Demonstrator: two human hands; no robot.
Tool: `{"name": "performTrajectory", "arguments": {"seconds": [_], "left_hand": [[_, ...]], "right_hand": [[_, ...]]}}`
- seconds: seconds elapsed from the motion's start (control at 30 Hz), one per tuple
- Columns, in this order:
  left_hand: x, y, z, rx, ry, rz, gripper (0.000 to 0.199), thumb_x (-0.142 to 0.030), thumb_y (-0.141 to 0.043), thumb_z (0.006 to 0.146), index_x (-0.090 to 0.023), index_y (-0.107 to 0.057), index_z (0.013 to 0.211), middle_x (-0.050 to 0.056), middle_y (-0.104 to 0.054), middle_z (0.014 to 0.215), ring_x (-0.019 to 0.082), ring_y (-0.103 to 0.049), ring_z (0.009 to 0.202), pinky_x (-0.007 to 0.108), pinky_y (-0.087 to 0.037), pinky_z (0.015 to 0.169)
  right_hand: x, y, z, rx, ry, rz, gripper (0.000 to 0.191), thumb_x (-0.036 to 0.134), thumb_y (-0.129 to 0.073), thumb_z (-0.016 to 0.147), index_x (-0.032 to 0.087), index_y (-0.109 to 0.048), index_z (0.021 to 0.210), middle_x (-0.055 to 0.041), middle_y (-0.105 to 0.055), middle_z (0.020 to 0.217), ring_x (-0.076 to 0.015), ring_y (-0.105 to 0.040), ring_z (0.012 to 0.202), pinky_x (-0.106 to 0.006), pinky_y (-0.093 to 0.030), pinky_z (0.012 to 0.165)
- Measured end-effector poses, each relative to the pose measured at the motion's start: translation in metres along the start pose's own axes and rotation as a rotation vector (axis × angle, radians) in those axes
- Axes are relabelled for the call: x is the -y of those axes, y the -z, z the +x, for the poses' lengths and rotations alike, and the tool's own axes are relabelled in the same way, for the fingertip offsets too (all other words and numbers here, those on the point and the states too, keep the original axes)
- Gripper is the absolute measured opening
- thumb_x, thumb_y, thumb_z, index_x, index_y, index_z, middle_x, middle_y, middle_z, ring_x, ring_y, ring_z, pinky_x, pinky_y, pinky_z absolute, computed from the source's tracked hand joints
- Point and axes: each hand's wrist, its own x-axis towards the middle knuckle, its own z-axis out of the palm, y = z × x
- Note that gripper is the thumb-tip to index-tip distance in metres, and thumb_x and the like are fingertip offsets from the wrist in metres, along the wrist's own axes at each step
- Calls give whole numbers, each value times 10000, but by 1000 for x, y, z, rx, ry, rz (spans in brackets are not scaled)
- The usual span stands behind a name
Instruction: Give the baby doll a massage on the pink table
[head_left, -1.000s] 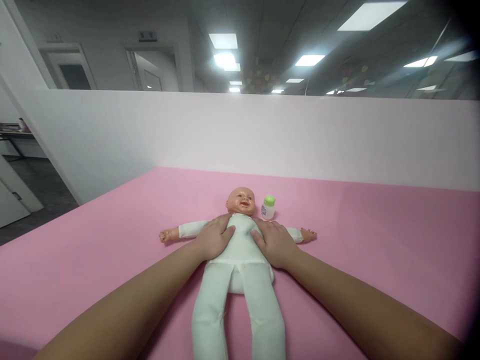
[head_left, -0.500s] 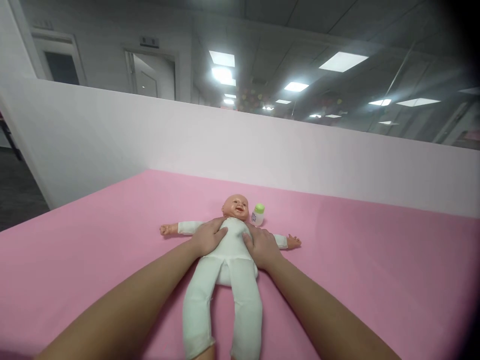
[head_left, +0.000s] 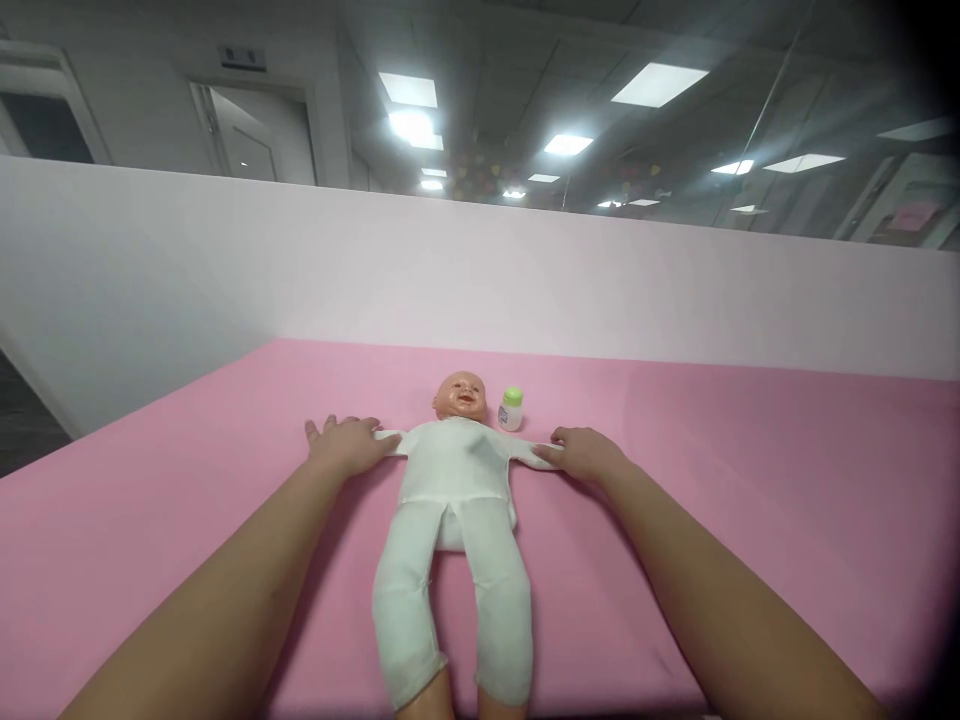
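Note:
A baby doll [head_left: 457, 470] in a white cloth suit lies on its back, head away from me, arms stretched out sideways. My left hand [head_left: 345, 445] rests over the doll's arm on the left, fingers spread, thumb touching the white sleeve; the doll's hand there is hidden beneath it. On the other side, my right hand [head_left: 589, 453] is closed around the doll's other forearm, with the thumb along the sleeve and that doll hand covered. Beside the doll's head stands a small bottle [head_left: 511, 410] with a green cap, touched by neither hand.
A pink surface [head_left: 712, 520] lies under the doll. Its far side meets a low white wall [head_left: 480, 270]. Beyond the wall are a partly open door [head_left: 255, 140] and lit ceiling panels [head_left: 660, 85].
Both hands have moved outward from the sides of the doll's chest onto its arms, uncovering the torso and shoulders. The camera view has shifted slightly.

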Motion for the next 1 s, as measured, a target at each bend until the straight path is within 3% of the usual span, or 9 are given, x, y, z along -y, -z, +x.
{"name": "performTrajectory", "arguments": {"seconds": [0.1,0.2,0.33,0.4,0.5,0.63,0.73,0.83,1.0], "left_hand": [[27,12,7,144,71,-124,998,-907,-568,674,-227,-622,1402,200,-592,1468,491,-553,1290,597,-391,1071],[38,19,10,158,113,-148,1011,-899,-628,613,-187,-640,1331,209,-622,1422,455,-625,1195,477,-496,931],[29,14,9,131,104,-163,777,-860,-584,698,-197,-701,1087,180,-732,1184,406,-690,1022,429,-514,793],[23,8,9,44,105,-180,748,-836,-579,722,-212,-694,1119,177,-718,1212,398,-685,1026,425,-511,782],[21,1,8,-113,162,-156,863,-860,-561,719,-233,-640,1308,211,-619,1384,446,-615,1171,476,-499,856],[20,5,4,-138,286,-56,943,-947,-481,688,-219,-704,1244,272,-649,1272,540,-525,1242,611,-406,967],[18,10,2,-129,284,-81,850,-920,-506,703,-207,-753,1093,277,-682,1191,538,-547,1201,584,-416,940],[21,8,4,-134,260,-352,653,-820,-612,726,-218,-749,939,218,-731,1051,466,-638,1062,457,-467,818],[34,-3,15,-230,342,-948,290,-516,-735,752,-236,-689,810,95,-671,732,298,-639,703,339,-405,580]], "right_hand": [[-12,9,0,108,-103,-37,767,874,-527,825,194,-693,1139,-184,-710,1172,-367,-680,1002,-410,-482,745],[-9,12,-1,105,-138,-63,768,891,-544,798,183,-696,1052,-192,-717,1099,-366,-688,957,-411,-484,711],[0,10,0,-26,-135,-50,720,869,-620,761,179,-669,957,-176,-709,998,-331,-686,867,-386,-478,663],[-2,6,4,-65,-134,-12,742,877,-662,718,179,-657,972,-164,-704,995,-326,-680,863,-379,-478,664],[-14,-2,12,-92,-137,110,750,876,-703,682,190,-652,982,-149,-705,1017,-319,-676,867,-374,-479,669],[-36,-18,25,-146,-130,443,672,756,-839,644,210,-671,997,-121,-721,1010,-280,-674,843,-333,-478,650],[-44,-25,29,-134,-85,926,570,541,-952,621,185,-697,985,-100,-725,871,-242,-658,731,-307,-483,591],[-44,-26,28,-119,0,1287,486,387,-941,677,174,-706,1045,-75,-724,855,-209,-658,718,-284,-530,597],[-43,-24,28,-89,89,1484,212,325,-817,835,149,-743,927,-110,-742,1001,-207,-697,932,-237,-611,799]]}}
